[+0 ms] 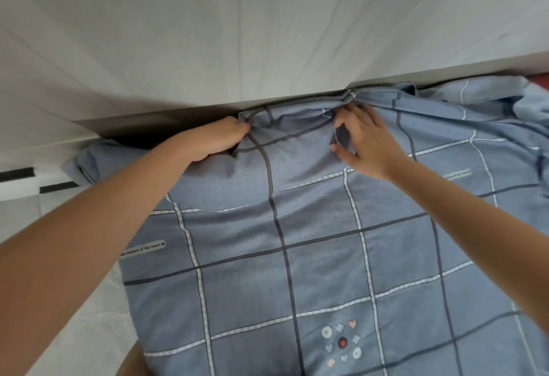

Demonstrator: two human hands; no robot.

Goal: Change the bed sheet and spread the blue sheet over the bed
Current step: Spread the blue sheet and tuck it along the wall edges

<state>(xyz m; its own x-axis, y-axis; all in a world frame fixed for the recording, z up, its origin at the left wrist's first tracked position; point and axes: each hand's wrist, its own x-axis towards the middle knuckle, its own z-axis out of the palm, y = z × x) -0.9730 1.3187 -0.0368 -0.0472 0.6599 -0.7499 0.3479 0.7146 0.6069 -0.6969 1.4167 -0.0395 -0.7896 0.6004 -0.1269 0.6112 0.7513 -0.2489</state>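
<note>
**Blue sheet bunched at white panel, both hands on its far edge**

The blue sheet (312,227), with a grid of dark and white lines, lies over the bed (89,331). It runs from the near side up to the white panel (267,34). One set of grid lines points toward the panel and the other runs along it. The sheet goes out of frame at the bottom and right, so I cannot tell its full long axis.

Its far edge is crumpled into folds right under the panel's lower edge. It sits flatter farther from the panel, where a printed cluster of hearts and flowers (341,343) and a small text strip (142,249) show.

The left hand (214,141) is just below the panel's edge, left of the bunched folds. Its fingers (237,129) are curled tight on the sheet's edge, and the cloth comes out to the right of the fist.

The right hand (368,147) is also close under the panel, on the other side of the same folds. Its fingers (344,120) are bent into the crumpled edge. The thumb is set apart below them, with a dark fold of sheet pinched between.

The stretch of sheet between the two hands is creased.

Bare white bed surface shows left of the sheet. Pale floor with dark strips (17,173) lies below the panel's left end. A red patch (542,81) sits under the panel's right end.
</note>
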